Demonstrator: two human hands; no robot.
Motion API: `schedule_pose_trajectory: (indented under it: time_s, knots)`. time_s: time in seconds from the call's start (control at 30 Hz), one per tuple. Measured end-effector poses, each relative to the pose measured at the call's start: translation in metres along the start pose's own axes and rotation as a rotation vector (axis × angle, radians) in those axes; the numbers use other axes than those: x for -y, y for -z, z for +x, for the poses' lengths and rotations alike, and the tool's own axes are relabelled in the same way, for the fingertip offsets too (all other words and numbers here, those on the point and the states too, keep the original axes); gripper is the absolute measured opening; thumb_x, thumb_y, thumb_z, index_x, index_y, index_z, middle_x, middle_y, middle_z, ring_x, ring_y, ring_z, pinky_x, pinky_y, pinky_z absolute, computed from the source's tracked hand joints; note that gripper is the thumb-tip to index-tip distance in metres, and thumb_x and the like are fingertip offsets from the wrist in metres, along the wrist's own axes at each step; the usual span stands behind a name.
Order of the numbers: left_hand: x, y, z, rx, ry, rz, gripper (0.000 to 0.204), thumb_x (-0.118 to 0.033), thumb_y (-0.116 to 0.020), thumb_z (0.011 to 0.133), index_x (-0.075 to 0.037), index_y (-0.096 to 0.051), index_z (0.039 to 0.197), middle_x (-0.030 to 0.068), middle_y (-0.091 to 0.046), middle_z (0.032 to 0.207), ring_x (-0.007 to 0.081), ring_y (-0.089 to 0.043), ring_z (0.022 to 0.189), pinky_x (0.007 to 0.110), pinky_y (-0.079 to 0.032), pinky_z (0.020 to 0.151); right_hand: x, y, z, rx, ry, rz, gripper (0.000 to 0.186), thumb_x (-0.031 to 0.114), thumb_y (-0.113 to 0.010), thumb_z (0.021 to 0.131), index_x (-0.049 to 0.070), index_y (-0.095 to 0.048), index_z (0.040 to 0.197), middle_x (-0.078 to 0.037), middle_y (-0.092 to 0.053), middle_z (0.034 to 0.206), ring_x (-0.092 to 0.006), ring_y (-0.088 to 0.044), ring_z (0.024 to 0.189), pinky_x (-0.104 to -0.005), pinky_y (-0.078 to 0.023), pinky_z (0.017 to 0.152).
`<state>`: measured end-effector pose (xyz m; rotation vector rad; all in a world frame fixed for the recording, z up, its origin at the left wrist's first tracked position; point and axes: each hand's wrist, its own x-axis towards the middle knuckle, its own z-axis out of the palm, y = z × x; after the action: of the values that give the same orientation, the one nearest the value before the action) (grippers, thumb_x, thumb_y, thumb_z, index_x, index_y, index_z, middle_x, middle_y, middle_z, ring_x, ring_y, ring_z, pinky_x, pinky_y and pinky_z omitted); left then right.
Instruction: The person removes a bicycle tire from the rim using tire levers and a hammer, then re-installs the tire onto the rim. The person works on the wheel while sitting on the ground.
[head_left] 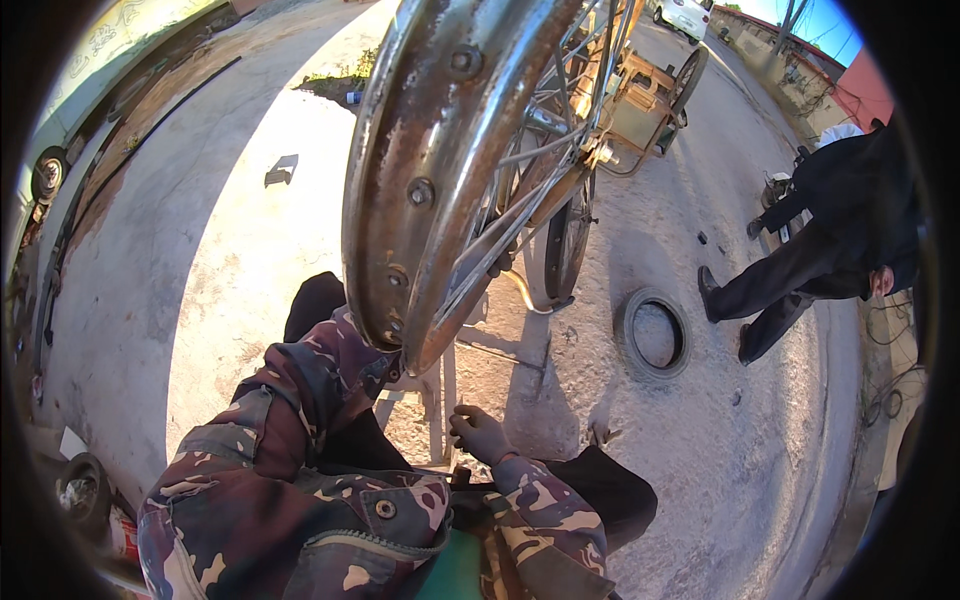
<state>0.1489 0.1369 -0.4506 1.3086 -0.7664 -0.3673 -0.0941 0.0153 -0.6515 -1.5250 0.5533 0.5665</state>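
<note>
A large spoked wheel point(440, 160) with a rusty, worn chrome rim stands upright close in front of me, spoke nipples and bolt heads dotting its face. My left arm, in a camouflage sleeve point(320, 370), reaches up behind the rim's lower end. The rim hides most of that hand; dark finger-like shapes show among the spokes. Below the wheel, near my lap, my right hand point(482, 436) is closed, thumb and fingers drawn together. Whatever it may pinch is too small to name. A metal stand point(432, 405) shows under the rim.
A loose tyre point(653, 333) lies on the rough ground to the right. Farther right, a person in dark clothes point(830, 220) bends over. A wheeled frame with a box-like machine point(640, 90) stands ahead. A white car point(685, 15) is far back. Another tyre point(85, 490) sits lower left.
</note>
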Motion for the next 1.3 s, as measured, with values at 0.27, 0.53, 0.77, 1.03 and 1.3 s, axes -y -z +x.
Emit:
schedule_pose_trajectory:
  time_s: [0.27,0.53,0.77,1.03,1.3]
  knots:
    - [0.006,0.001,0.000,-0.005,-0.013,0.017,0.037,-0.024,-0.064,0.105,0.000,-0.063,0.134,0.0176,-0.072,0.120,0.0258,-0.070,0.108,0.036,-0.055,0.096,0.003,-0.007,0.004,-0.003,0.035,-0.042,0.058,0.038,-0.067,0.103,-0.002,-0.056,0.143,-0.016,-0.073,0.106,-0.0182,-0.072,0.083,-0.0319,-0.060,0.071]
    - [0.020,0.001,0.017,-0.021,-0.066,-0.014,0.039,-0.027,-0.065,0.105,-0.001,-0.063,0.134,0.0189,-0.073,0.119,0.0274,-0.071,0.107,0.036,-0.055,0.096,0.015,-0.014,-0.006,-0.035,0.037,0.022,0.056,0.039,-0.065,0.104,0.001,-0.056,0.143,-0.014,-0.073,0.106,-0.0188,-0.071,0.077,-0.0315,-0.059,0.067]
    - [0.041,0.018,0.053,-0.045,-0.133,0.196,0.041,-0.032,-0.067,0.104,-0.002,-0.064,0.133,0.0227,-0.073,0.117,0.0310,-0.071,0.107,0.039,-0.054,0.096,0.026,-0.020,-0.018,-0.029,-0.119,0.202,0.054,0.041,-0.063,0.106,0.005,-0.056,0.146,-0.015,-0.074,0.110,-0.0219,-0.073,0.082,-0.0337,-0.059,0.072]
    - [0.037,0.042,0.056,0.051,-0.042,0.340,0.053,-0.038,-0.069,0.100,-0.003,-0.061,0.139,0.0236,-0.069,0.123,0.0377,-0.067,0.117,0.043,-0.053,0.101,0.094,-0.013,-0.020,-0.138,0.069,0.259,0.054,0.041,-0.057,0.109,0.000,-0.055,0.143,-0.015,-0.072,0.107,-0.0216,-0.071,0.082,-0.0361,-0.060,0.073]
    - [0.018,0.141,0.081,-0.124,-0.056,0.116,0.053,-0.054,-0.065,0.102,-0.004,-0.074,0.118,0.0123,-0.076,0.106,0.0249,-0.073,0.098,0.037,-0.055,0.090,0.321,0.002,-0.112,-0.668,1.129,-0.217,0.058,0.039,-0.056,0.108,0.000,-0.048,0.150,-0.017,-0.064,0.136,-0.0244,-0.068,0.116,-0.0405,-0.056,0.099]
